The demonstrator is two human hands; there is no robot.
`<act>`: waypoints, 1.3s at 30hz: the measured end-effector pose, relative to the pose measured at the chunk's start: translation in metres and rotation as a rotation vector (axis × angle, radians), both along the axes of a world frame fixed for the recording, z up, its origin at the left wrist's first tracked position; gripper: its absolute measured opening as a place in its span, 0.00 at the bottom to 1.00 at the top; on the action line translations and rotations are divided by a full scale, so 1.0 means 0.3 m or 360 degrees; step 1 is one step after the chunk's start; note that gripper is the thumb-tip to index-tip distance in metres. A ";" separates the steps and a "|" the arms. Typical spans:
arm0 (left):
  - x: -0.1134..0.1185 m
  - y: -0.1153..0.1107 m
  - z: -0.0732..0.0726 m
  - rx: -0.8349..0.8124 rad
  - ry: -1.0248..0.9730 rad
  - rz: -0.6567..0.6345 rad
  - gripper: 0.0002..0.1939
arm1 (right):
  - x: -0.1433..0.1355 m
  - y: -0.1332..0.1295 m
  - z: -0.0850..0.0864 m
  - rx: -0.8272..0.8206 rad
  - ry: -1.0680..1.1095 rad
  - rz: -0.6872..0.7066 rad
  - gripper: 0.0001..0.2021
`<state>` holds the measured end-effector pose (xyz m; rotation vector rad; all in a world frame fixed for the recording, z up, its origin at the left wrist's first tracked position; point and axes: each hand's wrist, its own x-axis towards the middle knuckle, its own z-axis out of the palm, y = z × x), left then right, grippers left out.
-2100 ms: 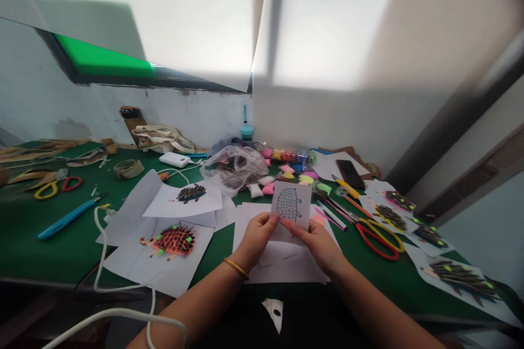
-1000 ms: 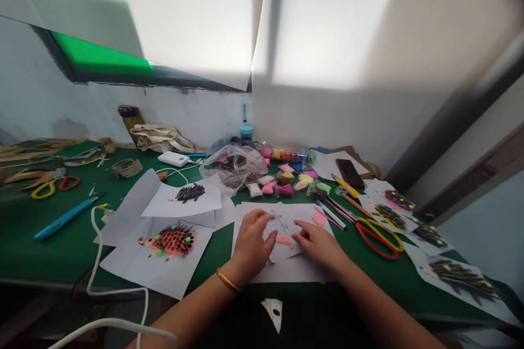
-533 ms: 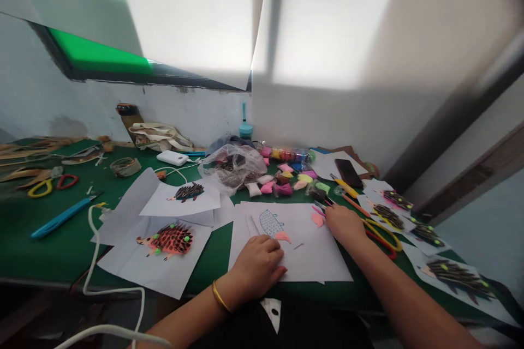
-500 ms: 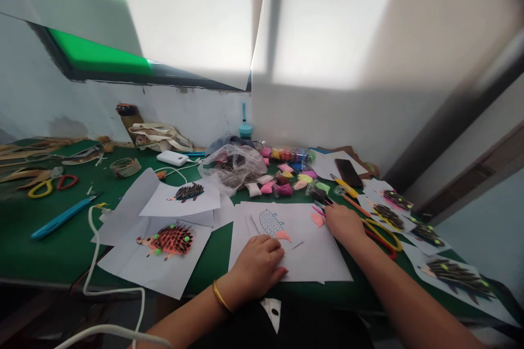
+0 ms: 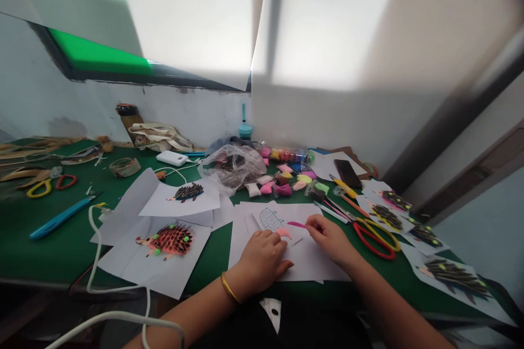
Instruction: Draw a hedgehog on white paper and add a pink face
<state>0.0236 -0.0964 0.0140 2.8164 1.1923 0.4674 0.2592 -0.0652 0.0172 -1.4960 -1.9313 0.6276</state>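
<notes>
Card w/ blue dotted drawing [image 5: 270,219] & pink clay piece [image 5: 283,233] lie on white paper [image 5: 319,262], just past L hand [image 5: 264,262], whose fingers are bent, resting over card's near edge and partly hiding it; can't tell if they grip. R hand [image 5: 327,237] pinches pink tool [image 5: 297,224], tip near clay; scissors [image 5: 374,237] lie R of it, clay packets [image 5: 282,190] beyond paper, hedgehog picture [image 5: 170,241] to L.

The white card [image 5: 257,220], partly covered, bears a rounded, speckled outline in blue. Toward the outline's four o'clock lies curved, salmon-pink clay [image 5: 284,233]. The slim magenta modelling tool [image 5: 296,224], at the clay's two o'clock, points toward nine.
</notes>
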 end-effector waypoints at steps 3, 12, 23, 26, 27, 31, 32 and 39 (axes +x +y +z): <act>0.005 0.001 -0.002 0.0038 0.0006 0.0009 0.21 | -0.007 -0.007 -0.027 -0.0046 0.0033 0.0023 0.08; 0.007 -0.006 -0.012 -0.0010 -0.0054 -0.0011 0.17 | 0.013 0.004 -0.042 -0.0195 -0.0248 0.0096 0.10; 0.008 -0.005 -0.025 -0.0035 -0.0066 -0.0010 0.20 | -0.024 0.021 -0.026 -0.0391 0.0579 0.0071 0.12; 0.012 -0.004 -0.014 -0.0046 -0.0060 -0.0018 0.20 | -0.026 0.028 -0.046 -0.0415 0.0796 0.0068 0.19; 0.013 -0.003 -0.011 -0.0052 -0.0060 -0.0022 0.20 | -0.025 0.028 -0.053 -0.0354 0.0756 0.0034 0.17; 0.016 0.005 -0.012 -0.0073 -0.0065 0.0000 0.26 | -0.026 0.019 -0.072 -0.0040 0.0415 -0.0070 0.12; 0.016 0.006 -0.015 -0.0071 -0.0061 0.0007 0.28 | -0.026 0.015 -0.076 0.0007 0.0349 -0.0048 0.12; 0.011 0.007 -0.036 -0.0050 -0.0005 -0.0002 0.31 | -0.036 -0.001 -0.093 -0.0018 0.0094 0.0122 0.15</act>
